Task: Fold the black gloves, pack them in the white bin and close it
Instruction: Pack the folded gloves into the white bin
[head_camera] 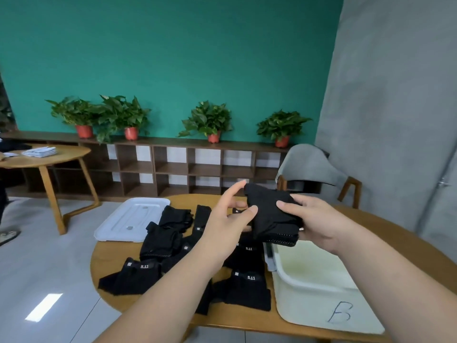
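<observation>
– In the middle of the frame, what have the fingers got?
– The right hand (319, 224) grips a folded black glove (269, 216), thumb on top, the other fingers (300, 229) curled under its right edge. The left hand (227, 226) pinches the glove's left edge, with its thumb on the near face and its lower fingers behind. Its index finger is stretched straight, the tip at the glove's top corner.
– Is the glove resting on anything?
– No, it is held in the air, above the far left corner of the white bin (309, 288).
– And the bin?
– It is at the lower right of the frame, standing open on the counter (108, 263), with a letter B (340, 312) drawn on it.
– Its lid?
– The lid (131, 219) lies flat at centre left, on the counter's far left edge, well apart from the bin.
– The other gloves?
– The loose gloves (160, 243) are spread in an overlapping heap between the lid and the bin, partly under the left forearm.
– Beyond the counter?
– A grey chair (309, 167) is at the right. A low shelf (173, 167) carrying potted plants (207, 120) runs along the green wall, and there is a round table (49, 159) at the left.
</observation>
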`<state>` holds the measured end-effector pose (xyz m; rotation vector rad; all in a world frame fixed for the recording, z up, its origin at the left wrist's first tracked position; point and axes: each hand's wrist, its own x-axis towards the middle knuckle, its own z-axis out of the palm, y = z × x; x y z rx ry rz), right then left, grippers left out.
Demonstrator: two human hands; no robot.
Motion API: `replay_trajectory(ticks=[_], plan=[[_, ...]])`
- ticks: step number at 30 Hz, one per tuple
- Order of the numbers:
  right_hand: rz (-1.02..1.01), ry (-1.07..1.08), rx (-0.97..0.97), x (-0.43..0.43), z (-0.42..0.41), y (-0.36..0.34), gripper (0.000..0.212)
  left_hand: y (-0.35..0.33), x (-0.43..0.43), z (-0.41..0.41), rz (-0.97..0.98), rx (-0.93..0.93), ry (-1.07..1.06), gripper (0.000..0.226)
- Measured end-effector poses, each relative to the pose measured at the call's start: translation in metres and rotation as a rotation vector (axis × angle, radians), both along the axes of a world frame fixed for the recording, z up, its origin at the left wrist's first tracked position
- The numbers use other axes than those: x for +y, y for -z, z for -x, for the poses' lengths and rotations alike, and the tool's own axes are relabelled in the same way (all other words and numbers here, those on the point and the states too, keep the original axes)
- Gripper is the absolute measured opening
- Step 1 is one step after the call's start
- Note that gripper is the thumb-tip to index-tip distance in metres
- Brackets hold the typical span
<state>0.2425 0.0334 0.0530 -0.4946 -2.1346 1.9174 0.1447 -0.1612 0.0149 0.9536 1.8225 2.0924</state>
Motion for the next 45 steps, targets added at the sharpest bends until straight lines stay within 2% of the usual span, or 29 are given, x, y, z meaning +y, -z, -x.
replay_trajectory(ticks=[3,9,12,15,19,21,24,27,32,37,40,43,45], plan=[[0.014,0.033,-0.047,0.024,-0.022,0.005,0.025,0.016,0.016,-0.006,0.042,0.027,0.006,0.064],[-0.039,0.128,-0.168,0.061,-0.047,0.023,0.027,0.058,0.040,-0.012,0.294,0.205,-0.019,0.077],[-0.125,0.164,-0.251,0.070,-0.047,0.035,0.023,0.075,0.045,-0.012,0.366,0.307,-0.016,0.069],[-0.212,0.182,-0.341,0.071,-0.039,0.050,0.025,0.080,0.045,-0.014,0.342,0.330,-0.027,0.059],[-0.287,0.111,-0.478,0.063,-0.024,0.068,0.018,0.083,0.044,-0.011,0.322,0.340,-0.030,0.057],[-0.427,0.007,-0.625,0.059,-0.020,0.074,0.020,0.083,0.045,-0.010,0.323,0.346,-0.035,0.058],[-0.804,-0.154,-0.864,0.058,-0.017,0.080,0.031,0.087,0.046,-0.009,0.303,0.330,-0.024,0.055],[-0.991,-0.179,-0.940,0.058,-0.015,0.083,0.035,0.092,0.047,-0.007,0.275,0.298,-0.017,0.052],[-0.882,-0.186,-0.893,0.065,-0.011,0.090,0.033,0.096,0.049,-0.008,0.246,0.275,-0.019,0.049],[-0.800,-0.078,-0.734,0.071,-0.013,0.089,0.034,0.098,0.049,-0.010,0.247,0.258,-0.019,0.047],[-0.879,0.002,-0.588,0.075,-0.012,0.079,0.031,0.098,0.049,-0.011,0.246,0.247,-0.032,0.047],[-0.728,0.051,-0.401,0.067,-0.008,0.057,0.019,0.098,0.049,-0.010,0.241,0.239,-0.031,0.048],[-0.733,0.065,-0.273,0.058,-0.001,0.041,0.017,0.096,0.048,-0.009,0.236,0.240,-0.034,0.046]])
